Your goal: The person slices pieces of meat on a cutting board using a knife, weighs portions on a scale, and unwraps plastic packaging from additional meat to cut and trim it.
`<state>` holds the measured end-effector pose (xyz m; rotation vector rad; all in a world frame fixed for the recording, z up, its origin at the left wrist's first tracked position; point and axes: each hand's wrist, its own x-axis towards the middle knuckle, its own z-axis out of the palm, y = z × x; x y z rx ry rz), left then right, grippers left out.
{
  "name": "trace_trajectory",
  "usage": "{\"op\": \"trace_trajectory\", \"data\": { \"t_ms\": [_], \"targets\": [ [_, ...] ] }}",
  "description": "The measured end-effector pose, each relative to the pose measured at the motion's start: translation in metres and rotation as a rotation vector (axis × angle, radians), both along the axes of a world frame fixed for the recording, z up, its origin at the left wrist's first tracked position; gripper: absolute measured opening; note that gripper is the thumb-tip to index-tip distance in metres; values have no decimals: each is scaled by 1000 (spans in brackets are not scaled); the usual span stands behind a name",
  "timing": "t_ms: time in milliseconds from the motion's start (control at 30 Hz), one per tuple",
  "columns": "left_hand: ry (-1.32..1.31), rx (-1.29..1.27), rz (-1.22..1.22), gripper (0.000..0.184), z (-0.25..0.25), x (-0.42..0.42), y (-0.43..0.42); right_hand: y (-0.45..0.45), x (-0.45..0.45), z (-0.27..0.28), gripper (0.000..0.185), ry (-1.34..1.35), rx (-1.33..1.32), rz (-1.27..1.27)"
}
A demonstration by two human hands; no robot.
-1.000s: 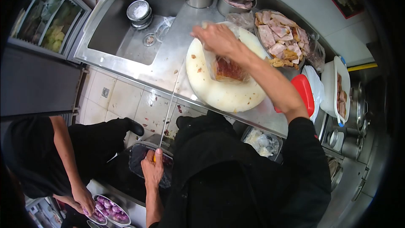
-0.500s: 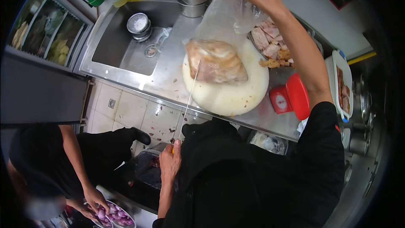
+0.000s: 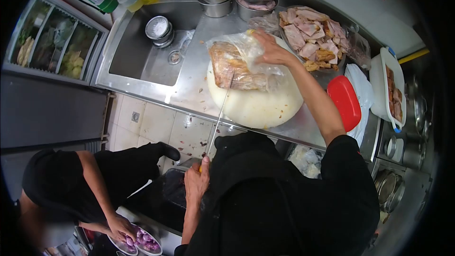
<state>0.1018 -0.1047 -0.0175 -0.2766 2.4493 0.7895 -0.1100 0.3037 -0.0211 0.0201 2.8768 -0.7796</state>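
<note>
A large piece of browned meat [image 3: 225, 68] lies in a clear plastic bag [image 3: 244, 50] on the round white cutting board [image 3: 265, 111]. My right hand [image 3: 271, 48] grips the bag at the right end of the meat, its thumb apart from the other fingers. Down by my body, my left hand [image 3: 195, 180] is closed round the yellow handle of a long thin knife [image 3: 219, 122]. The blade points up over the board's near edge, and its tip overlaps the bagged meat; whether it pierces the bag I cannot tell.
Behind the board stand a tray of cut meat [image 3: 313, 38] and metal bowls [image 3: 215, 7]. A red scale [image 3: 344, 103] and a white container [image 3: 388, 90] are at the right, a sink [image 3: 142, 66] at the left. A co-worker's hands [image 3: 118, 226] handle purple onions at lower left.
My right hand has come down from high above the board, and the lifted bag has dropped over the meat. The knife remains in my left hand.
</note>
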Motion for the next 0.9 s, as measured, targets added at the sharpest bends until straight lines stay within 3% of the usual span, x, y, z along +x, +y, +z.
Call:
{"op": "trace_trajectory", "data": {
  "t_ms": [100,200,300,400,500,600,700,733,833,900],
  "targets": [
    [5,24,34,73,4,6,3,-20,-38,-25,85,-185,-196,-454],
    [-3,-7,29,74,9,8,8,-19,-81,-38,62,-151,-237,-352],
    [-23,-9,52,73,14,11,13,-46,-108,-47,47,49,-45,-422],
    [-18,21,87,72,10,13,16,-31,-151,-77,42,-55,-40,-448],
    [7,21,65,72,10,9,23,-9,-173,-101,28,-24,-367,-598],
    [32,19,26,74,11,3,27,15,-155,-60,15,-167,-838,-535],
    [24,33,-14,77,11,-9,27,22,-127,-22,12,-114,-947,-512],
    [27,32,-18,77,8,-11,25,30,-128,-35,15,-16,-635,-469],
    [68,48,-23,77,1,-15,23,41,-102,-28,21,201,-259,-230],
    [74,73,-23,76,-4,-17,16,63,-92,-11,42,-88,-288,-98]
  ]
}}
